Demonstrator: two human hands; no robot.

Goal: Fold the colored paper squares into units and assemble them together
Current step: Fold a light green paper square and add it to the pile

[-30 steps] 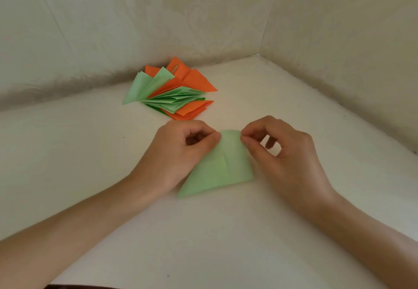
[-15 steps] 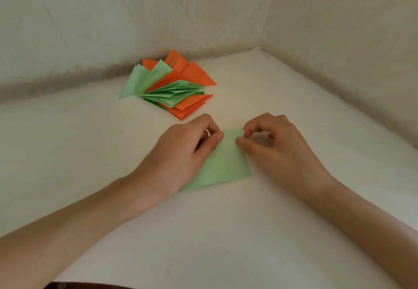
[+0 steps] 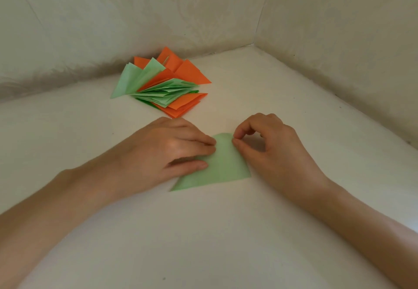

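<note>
1. White tabletop (image 3: 203, 239) carries the work; both forearms enter from the near edge.
2. Partly folded green paper (image 3: 219, 168) lies flat on the tabletop, between the two hands.
3. On the sheet's left side, the left hand (image 3: 167, 152) presses down with fingers straight and close together.
4. At the sheet's upper right edge, the right hand (image 3: 278, 150) pinches the paper between thumb and forefinger, other fingers curled.
5. Risk, as judged: if the left hand's pressure eases while the right pulls, the sheet may slide and crease off-line, giving a poorly fitting unit.
6. Farther back, the pile of folded units (image 3: 162, 87), orange and green, sits well apart by the wall (image 3: 135, 17); its flaps fan open and may spill.
</note>
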